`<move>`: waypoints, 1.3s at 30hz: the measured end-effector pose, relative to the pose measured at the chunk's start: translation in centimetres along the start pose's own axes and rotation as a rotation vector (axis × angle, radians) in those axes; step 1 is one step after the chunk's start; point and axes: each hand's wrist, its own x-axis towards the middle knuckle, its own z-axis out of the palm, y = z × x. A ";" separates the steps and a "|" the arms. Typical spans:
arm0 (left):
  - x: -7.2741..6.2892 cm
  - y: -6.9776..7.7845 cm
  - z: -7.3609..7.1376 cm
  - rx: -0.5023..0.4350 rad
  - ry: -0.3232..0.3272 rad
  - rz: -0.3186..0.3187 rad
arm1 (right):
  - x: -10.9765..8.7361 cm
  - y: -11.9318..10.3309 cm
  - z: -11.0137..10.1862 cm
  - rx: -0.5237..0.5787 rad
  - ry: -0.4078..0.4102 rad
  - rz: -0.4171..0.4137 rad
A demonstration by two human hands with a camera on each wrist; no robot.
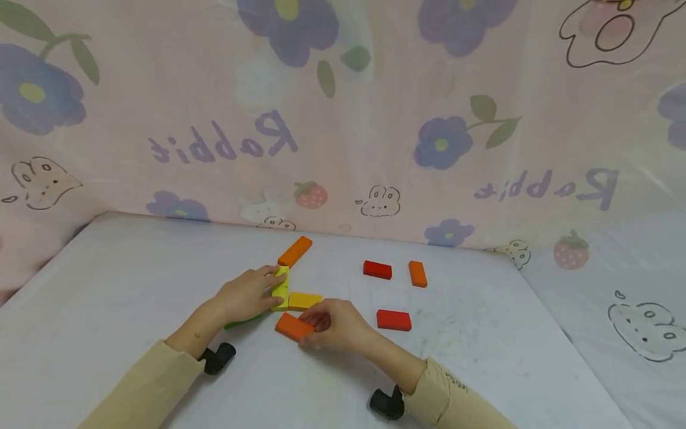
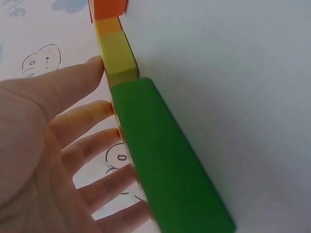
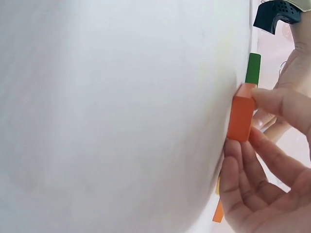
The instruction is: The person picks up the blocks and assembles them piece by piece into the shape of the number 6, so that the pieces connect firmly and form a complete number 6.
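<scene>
Pinch on; right hand point(image 1: 342, 328) grips 1 orange block point(image 1: 292, 326); left hand point(image 1: 245, 295), fingers outstretched, touches lime block point(image 1: 281, 291); keep edges square, nudge gently

Soft light filled the head view, paling patches of the pink flower-printed fabric backdrop point(image 1: 370, 137). The left wrist view was greyer, diffuse shadow beside the long green rectangular block point(image 2: 165, 155); in the right wrist view the white tabletop point(image 3: 121, 116) looked washed out.
</scene>
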 end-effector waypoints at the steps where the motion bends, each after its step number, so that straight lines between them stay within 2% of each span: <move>1: 0.0 0.0 0.0 0.000 0.000 0.000 | 0.0 0.0 -0.1 0.000 -0.008 0.000; 12: 0.1 0.0 0.4 0.003 -0.010 -0.018 | -1.2 1.0 -0.6 0.019 -0.099 -0.035; 18: 0.1 -0.1 0.4 0.005 -0.004 -0.017 | -2.1 1.9 -1.4 0.016 -0.107 -0.082; 30: -0.1 -0.3 0.5 0.006 -0.005 0.001 | -3.6 3.6 -3.5 0.007 0.000 -0.130; 39: 0.0 -0.2 0.2 0.008 0.000 0.002 | -4.1 4.7 -4.9 -0.057 0.102 -0.136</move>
